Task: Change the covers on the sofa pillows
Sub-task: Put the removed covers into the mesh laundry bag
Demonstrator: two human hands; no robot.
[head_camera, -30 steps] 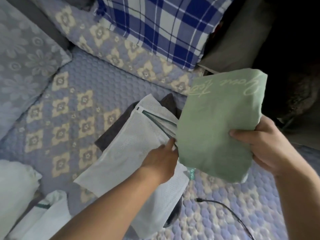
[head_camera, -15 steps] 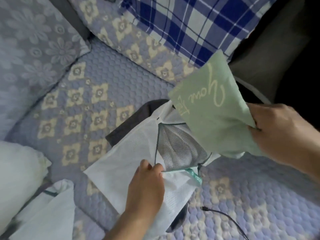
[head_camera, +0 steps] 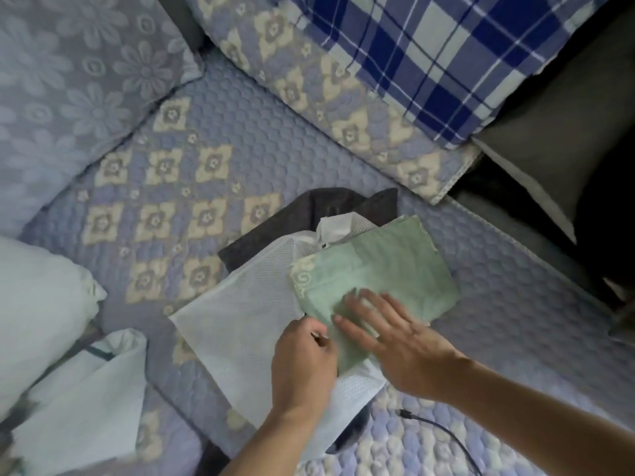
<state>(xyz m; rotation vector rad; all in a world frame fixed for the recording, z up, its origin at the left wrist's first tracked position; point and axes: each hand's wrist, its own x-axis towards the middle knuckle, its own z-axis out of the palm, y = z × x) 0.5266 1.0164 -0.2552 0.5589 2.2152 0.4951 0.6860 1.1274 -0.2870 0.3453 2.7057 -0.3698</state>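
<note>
Quilted sofa seat [head_camera: 220,125], plaid pillow [head_camera: 429,53] at the back. White mesh bag [head_camera: 240,314] lies on a dark cloth [head_camera: 275,228]. Folded green cover [head_camera: 385,269] sits on the bag. Your right hand [head_camera: 395,334] presses it flat, fingers spread. Your left hand [head_camera: 302,362] pinches the bag's edge.

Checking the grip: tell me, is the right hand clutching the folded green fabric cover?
No, the right hand lies flat with straight fingers on the folded green fabric cover.
</note>
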